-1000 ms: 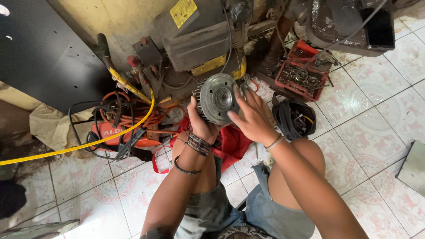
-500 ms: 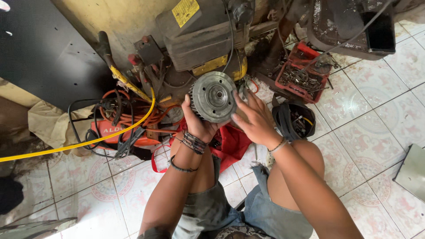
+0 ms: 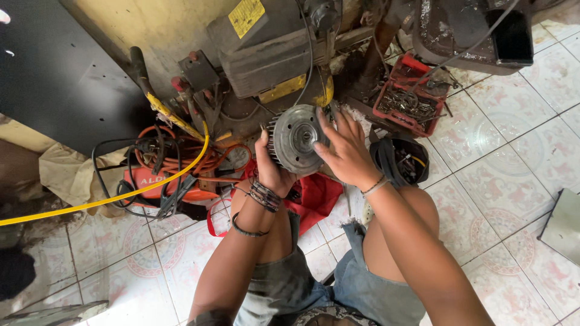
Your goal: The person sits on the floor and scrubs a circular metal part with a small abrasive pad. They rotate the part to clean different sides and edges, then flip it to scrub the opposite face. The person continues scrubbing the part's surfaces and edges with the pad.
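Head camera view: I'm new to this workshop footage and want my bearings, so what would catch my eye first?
First, the round grey metal part with a toothed rim, held up mid-frame between the left hand and the right hand. Behind it sits a grimy machine with a yellow label. A yellow hose sweeps across the left floor, and a red tray of small metal parts lies upper right.

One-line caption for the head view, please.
Both hands, left hand and right hand, grip a toothed metal drum above a tiled floor.

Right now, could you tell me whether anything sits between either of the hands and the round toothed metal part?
Nothing visible does. The left hand grips the toothed metal part from below and the right hand presses on its right edge, both in direct contact.
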